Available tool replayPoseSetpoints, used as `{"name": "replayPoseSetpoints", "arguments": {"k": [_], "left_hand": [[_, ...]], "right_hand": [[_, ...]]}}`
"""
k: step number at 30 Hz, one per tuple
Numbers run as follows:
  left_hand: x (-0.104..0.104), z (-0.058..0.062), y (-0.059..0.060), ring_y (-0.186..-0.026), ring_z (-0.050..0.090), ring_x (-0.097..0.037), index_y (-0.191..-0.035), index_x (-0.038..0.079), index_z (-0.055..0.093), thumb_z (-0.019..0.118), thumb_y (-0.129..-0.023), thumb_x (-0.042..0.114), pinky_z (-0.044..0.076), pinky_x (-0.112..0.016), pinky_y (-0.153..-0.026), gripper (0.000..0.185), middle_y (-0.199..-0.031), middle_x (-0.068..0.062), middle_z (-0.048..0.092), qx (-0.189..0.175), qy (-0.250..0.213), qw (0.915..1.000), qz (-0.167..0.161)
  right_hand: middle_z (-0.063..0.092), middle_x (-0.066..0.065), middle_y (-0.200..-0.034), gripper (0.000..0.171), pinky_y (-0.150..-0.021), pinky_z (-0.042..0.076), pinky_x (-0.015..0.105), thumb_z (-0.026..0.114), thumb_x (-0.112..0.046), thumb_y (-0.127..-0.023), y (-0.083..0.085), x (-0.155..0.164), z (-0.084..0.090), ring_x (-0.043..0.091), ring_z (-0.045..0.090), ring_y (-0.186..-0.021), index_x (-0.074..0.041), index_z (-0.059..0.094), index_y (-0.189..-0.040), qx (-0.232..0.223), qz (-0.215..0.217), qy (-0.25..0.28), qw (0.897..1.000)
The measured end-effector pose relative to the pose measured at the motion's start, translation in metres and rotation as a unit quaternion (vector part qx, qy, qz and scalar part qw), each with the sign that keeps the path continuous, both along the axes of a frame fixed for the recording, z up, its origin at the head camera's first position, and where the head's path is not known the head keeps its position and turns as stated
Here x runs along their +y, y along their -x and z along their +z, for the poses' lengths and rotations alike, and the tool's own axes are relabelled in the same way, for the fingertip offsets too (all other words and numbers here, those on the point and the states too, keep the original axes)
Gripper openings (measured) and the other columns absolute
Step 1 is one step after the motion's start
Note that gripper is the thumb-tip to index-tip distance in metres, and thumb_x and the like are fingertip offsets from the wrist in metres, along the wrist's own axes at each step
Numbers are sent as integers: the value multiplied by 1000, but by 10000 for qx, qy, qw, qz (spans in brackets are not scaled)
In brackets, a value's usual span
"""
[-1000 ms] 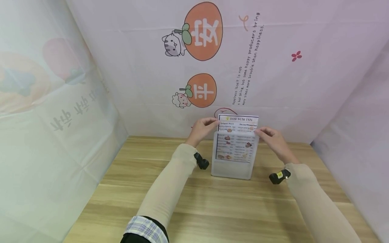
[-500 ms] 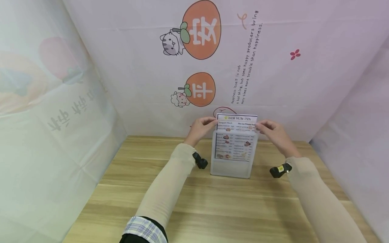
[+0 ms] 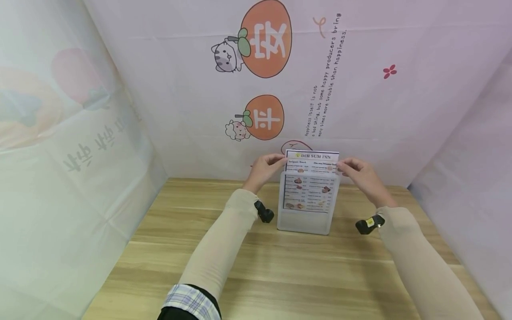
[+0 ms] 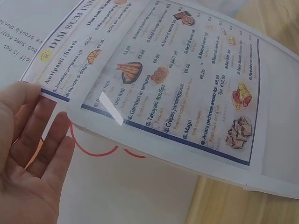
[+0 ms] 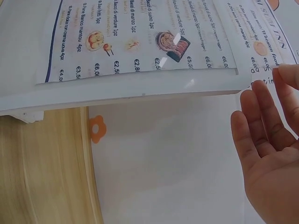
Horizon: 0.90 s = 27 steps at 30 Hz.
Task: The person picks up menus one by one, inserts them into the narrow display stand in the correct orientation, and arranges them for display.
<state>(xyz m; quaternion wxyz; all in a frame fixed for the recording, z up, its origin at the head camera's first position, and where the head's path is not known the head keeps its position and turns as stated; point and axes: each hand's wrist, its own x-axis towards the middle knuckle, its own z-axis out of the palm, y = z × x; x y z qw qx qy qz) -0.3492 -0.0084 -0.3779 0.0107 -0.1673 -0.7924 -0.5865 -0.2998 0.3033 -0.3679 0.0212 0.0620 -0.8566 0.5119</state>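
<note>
A printed "DIM SUM INN" menu sheet [image 3: 313, 165] stands partly inside a clear-fronted white holder [image 3: 303, 222], its top strip sticking out above the holder's upper edge. At the sheet's upper left edge, my left hand [image 3: 266, 171] pinches it between thumb and fingers. My right hand [image 3: 362, 178] pinches the opposite edge at much the same height. In the left wrist view, the thumb lies on the front of the menu sheet [image 4: 70, 74] and the other fingers sit behind. The right wrist view shows a blank band below the print inside the holder [image 5: 23, 70].
The holder stands upright on a wood-grain table [image 3: 280, 275], near its back edge. Behind it hangs a white cloth backdrop [image 3: 180, 111] with orange fruit drawings, and more cloth hangs at left and right. A dark camera [image 3: 264, 212] is strapped to each wrist.
My right hand has slid slightly upward along the sheet's right edge during the first half second. The left hand, sheet and holder have stayed nearly still; the head view has shifted a little.
</note>
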Motion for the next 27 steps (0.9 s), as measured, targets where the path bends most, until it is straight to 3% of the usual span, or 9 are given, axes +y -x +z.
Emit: {"name": "replayPoseSetpoints", "arguments": {"k": [11,21,27], "left_hand": [[2,-5,-2,-103,63,-5,-111,26,76,68,-96,43,50,-34,-95,25,-107,15,71,5,26,10000,-32],[1,-11,-6,-105,62,-7,-112,22,75,67,-96,43,49,-36,-98,27,-105,12,71,-95,57,9999,-110],[0,-16,-5,-103,63,-8,-112,21,75,67,-96,41,49,-35,-96,27,-102,12,71,-160,89,9997,-149]], "right_hand": [[55,18,-131,60,-106,37,57,52,-55,-100,-4,2,-6,30,50,-119,-1,56,-128,110,97,-58,9999],[62,10,-119,51,-95,46,34,54,-48,-102,-3,4,-19,19,56,-110,-3,59,-123,308,208,-72,9993],[62,12,-120,52,-98,43,40,54,-49,-102,-4,5,-22,21,55,-111,-3,59,-124,225,294,-61,9993]]}}
